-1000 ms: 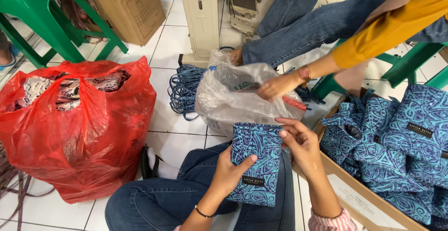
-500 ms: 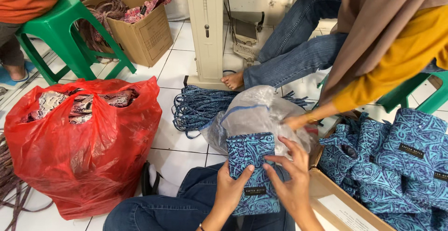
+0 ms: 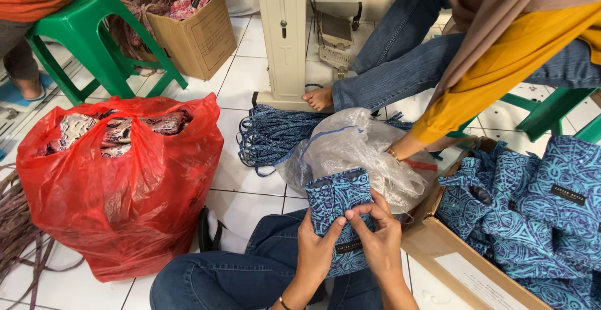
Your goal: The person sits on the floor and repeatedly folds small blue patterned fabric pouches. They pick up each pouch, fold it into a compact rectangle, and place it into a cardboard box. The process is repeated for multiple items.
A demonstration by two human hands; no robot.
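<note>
Two hands, one pouch: both the wearer's, working over the lap at the bottom middle of the floor view.
Floor: white tiled floor [image 3: 250,78] carries everything here.
Red bag: big red plastic bag [image 3: 119,185] on the floor's left side, stuffed with patterned fabric, mouth open upward.
Carton right: open cardboard box [image 3: 438,254] at the floor's lower right corner, full of blue patterned pouches [image 3: 532,210], same print as the held one.
Carton far: second cardboard box [image 3: 194,35] near the top left, fabric scraps and cords spilling out, beside a green stool [image 3: 94,41].
Clear bag: crumpled clear plastic bag [image 3: 357,153] mid floor, just beyond the hands; a co-worker's hand [image 3: 407,150] reaches into it from the right.
Cords: pile of blue cords [image 3: 269,135] lying left of the clear bag, touching it.
Pouch: blue patterned pouch [image 3: 341,216] upright over the wearer's jeans, long axis running away from the body, top edge toward the clear bag, small dark label near its lower end.
Left hand: left hand [image 3: 316,247] grasps the pouch's left edge, thumb on the front.
Right hand: right hand [image 3: 379,238] pinches the pouch's front right part, fingers curled onto it.
Key relation: pouch sits between both hands, equally near; box of matching pouches lies to its right, closer to the right hand.
</note>
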